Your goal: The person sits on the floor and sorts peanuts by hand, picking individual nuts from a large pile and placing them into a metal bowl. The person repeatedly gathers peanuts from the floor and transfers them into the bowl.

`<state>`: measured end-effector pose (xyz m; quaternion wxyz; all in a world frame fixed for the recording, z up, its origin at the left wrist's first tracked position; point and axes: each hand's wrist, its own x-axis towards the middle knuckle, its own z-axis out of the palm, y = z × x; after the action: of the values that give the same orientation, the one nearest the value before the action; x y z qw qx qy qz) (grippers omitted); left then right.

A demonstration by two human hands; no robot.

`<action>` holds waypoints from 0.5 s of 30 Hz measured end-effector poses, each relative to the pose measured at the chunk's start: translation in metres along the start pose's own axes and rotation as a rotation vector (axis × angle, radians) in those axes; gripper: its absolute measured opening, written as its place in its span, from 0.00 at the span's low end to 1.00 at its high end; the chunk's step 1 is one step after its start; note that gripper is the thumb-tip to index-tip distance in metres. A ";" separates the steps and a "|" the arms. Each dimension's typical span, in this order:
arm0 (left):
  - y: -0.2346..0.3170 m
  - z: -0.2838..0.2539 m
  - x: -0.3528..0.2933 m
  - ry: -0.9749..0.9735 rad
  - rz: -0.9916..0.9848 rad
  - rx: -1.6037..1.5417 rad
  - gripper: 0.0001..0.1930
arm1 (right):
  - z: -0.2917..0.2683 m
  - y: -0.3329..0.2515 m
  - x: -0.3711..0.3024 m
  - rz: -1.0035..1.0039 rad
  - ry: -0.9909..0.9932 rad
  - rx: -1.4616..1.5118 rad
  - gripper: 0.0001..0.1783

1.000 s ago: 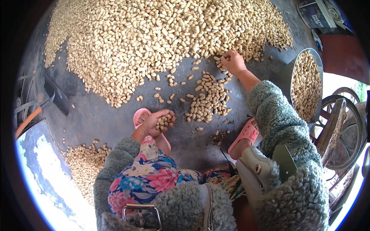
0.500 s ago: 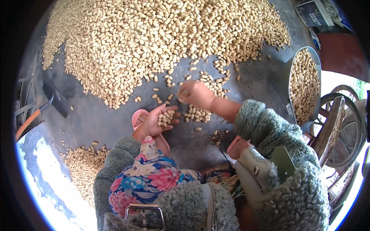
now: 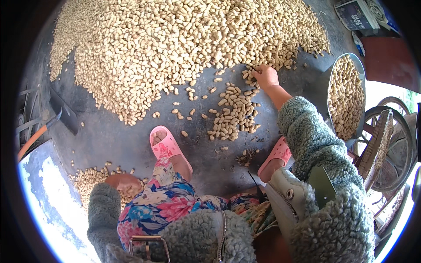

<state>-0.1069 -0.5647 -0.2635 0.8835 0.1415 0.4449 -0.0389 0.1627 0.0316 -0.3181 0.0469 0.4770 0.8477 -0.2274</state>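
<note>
At the near-right edge of a large heap of unshelled peanuts [image 3: 166, 48], my right hand [image 3: 266, 77] reaches down with bent fingers closed on peanuts. Just in front of that hand, a small cluster of peanuts [image 3: 237, 111] lies apart from the heap. My left hand [image 3: 125, 182] is low over a second, smaller peanut pile [image 3: 90, 182] beside my left leg. It is smeared by motion, so its fingers do not show clearly.
A metal scoop-shaped container [image 3: 330, 98] full of peanuts [image 3: 346, 96] stands to the right, near a wheeled cart [image 3: 390, 144]. At far left is a shovel [image 3: 63, 109] with an orange handle. My pink clogs [image 3: 164, 147] stand on the dark floor [image 3: 210, 166]. A bucket [image 3: 357, 15] sits far right.
My left hand, which held a palmful of peanuts over the left clog, has moved down-left to the smaller pile. My right hand has gone from the small cluster to the heap's right edge.
</note>
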 end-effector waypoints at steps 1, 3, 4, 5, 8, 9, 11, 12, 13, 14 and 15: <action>-0.042 0.002 0.000 -0.043 -0.032 0.149 0.15 | 0.005 0.000 0.001 -0.048 -0.005 -0.022 0.14; -0.116 0.020 -0.003 0.057 -0.153 0.360 0.15 | 0.011 -0.004 -0.004 -0.109 -0.021 -0.034 0.14; -0.141 0.033 -0.006 0.205 -0.245 0.428 0.17 | 0.008 -0.009 -0.010 -0.122 -0.029 -0.025 0.13; -0.158 0.043 -0.008 0.356 -0.335 0.497 0.18 | 0.006 -0.012 -0.013 -0.135 -0.033 -0.018 0.13; -0.085 0.020 0.016 0.685 -0.620 0.900 0.16 | -0.005 0.009 -0.014 -0.036 -0.013 0.087 0.11; -0.055 0.014 0.023 0.947 -0.491 0.774 0.12 | -0.008 0.009 -0.015 0.009 -0.045 0.119 0.11; 0.007 0.001 0.036 1.315 -0.163 0.500 0.10 | -0.002 0.015 -0.016 -0.069 -0.012 0.141 0.12; 0.036 -0.002 0.042 1.415 0.027 0.357 0.11 | -0.002 0.013 -0.019 -0.095 -0.004 0.120 0.12; 0.054 0.000 0.051 1.479 0.240 0.286 0.12 | 0.000 0.007 -0.022 -0.128 -0.004 0.105 0.12; 0.068 0.001 0.063 1.530 0.458 0.212 0.14 | 0.001 0.001 -0.025 -0.108 -0.026 0.103 0.13; 0.087 0.001 0.071 1.536 0.478 0.251 0.15 | 0.000 -0.002 -0.026 -0.083 -0.041 0.096 0.14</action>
<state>-0.0462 -0.4779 -0.3012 0.2938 0.3179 0.8769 0.2088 0.1749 0.0099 -0.3095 0.0319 0.4385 0.8537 -0.2793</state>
